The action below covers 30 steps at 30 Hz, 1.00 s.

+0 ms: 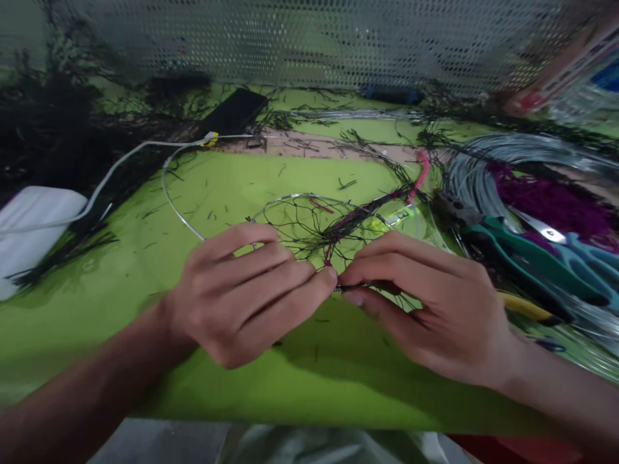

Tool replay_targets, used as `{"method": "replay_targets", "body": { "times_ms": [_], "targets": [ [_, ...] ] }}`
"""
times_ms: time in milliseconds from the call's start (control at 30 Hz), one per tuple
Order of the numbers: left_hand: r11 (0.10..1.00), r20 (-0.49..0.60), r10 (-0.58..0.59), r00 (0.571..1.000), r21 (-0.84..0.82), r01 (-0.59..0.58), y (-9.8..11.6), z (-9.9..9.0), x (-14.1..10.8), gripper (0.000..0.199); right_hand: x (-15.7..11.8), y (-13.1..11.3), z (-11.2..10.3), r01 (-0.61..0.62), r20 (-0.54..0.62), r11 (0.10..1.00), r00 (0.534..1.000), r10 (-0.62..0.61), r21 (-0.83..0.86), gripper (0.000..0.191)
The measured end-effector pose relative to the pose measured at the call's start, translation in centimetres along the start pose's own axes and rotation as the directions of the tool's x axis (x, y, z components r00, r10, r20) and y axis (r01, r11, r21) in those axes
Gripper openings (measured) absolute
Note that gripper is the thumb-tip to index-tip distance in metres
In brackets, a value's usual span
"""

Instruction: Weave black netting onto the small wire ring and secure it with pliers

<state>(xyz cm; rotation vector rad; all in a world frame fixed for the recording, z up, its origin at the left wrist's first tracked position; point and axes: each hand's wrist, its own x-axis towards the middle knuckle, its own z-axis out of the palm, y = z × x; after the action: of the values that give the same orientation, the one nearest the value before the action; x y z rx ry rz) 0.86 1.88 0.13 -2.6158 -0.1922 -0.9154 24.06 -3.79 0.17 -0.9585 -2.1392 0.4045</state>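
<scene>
No text, label, number or sign can be read.

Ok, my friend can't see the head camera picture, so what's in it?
A person's right hand pinches the near edge of a wire hoop with black netting, the left hand close beside it, over a green table. Pliers, blue scissors and coiled wire lie at the right.

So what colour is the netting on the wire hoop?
The netting is black, and shows best in the head view.
</scene>
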Motion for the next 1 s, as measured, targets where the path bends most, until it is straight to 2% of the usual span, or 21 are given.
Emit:
{"method": "replay_targets", "body": {
  "times_ms": [133,200,267,367,433,533,600,667,767,867,1000],
  "targets": [
    [0.997,-0.002,0.073,0.997,-0.014,-0.073,-0.1,-0.5,0.0,0.008,-0.1,-0.1,0.0,0.030,-0.014,1.000,0.999,-0.030,0.011,0.010],
    [0.998,0.001,0.064,0.998,-0.008,-0.064,0.0,-0.5,0.0,0.007,-0.4,0.0,0.1,0.048,-0.020,0.999,0.999,-0.048,-0.005,0.011],
    [1.000,-0.012,0.011,1.000,-0.022,-0.011,0.3,-0.3,0.1,0.008,-0.7,0.3,0.2,0.085,-0.022,0.995,0.996,-0.086,-0.048,0.014],
    [0.984,-0.022,-0.153,0.988,-0.090,0.150,1.0,0.1,0.5,0.008,-1.2,0.9,0.5,0.175,-0.034,0.979,0.983,-0.179,-0.101,0.022],
    [0.937,0.048,-0.301,0.952,-0.168,0.305,1.6,0.1,0.9,0.011,-1.3,1.2,0.7,0.248,-0.033,0.961,0.967,-0.254,-0.126,0.021],
    [0.795,0.173,-0.496,0.851,-0.304,0.526,2.3,-0.3,1.3,0.016,-1.1,1.3,0.6,0.377,0.015,0.898,0.923,-0.384,-0.227,0.012],
    [0.695,0.261,-0.561,0.786,-0.368,0.618,2.4,-0.5,1.3,0.015,-0.8,1.2,0.5,0.411,0.042,0.877,0.909,-0.414,-0.249,0.013],
    [0.654,0.351,-0.554,0.755,-0.377,0.656,2.2,-0.6,1.0,0.011,-0.6,0.9,0.3,0.328,0.038,0.930,0.944,-0.326,-0.167,0.011],
    [0.685,0.368,-0.514,0.775,-0.367,0.629,2.0,-0.6,0.4,0.007,-0.3,0.5,0.0,0.091,0.073,0.996,0.993,-0.091,0.005,0.012],
    [0.713,0.348,-0.486,0.802,-0.373,0.594,2.0,-0.7,0.0,0.002,0.0,0.0,-0.4,-0.071,0.171,0.995,0.984,0.058,0.067,0.014],
    [0.772,0.353,-0.426,0.833,-0.338,0.538,2.1,-0.8,-0.1,0.002,0.4,-0.2,-0.9,-0.230,0.265,0.968,0.944,0.198,0.097,0.010]
  ]
}}
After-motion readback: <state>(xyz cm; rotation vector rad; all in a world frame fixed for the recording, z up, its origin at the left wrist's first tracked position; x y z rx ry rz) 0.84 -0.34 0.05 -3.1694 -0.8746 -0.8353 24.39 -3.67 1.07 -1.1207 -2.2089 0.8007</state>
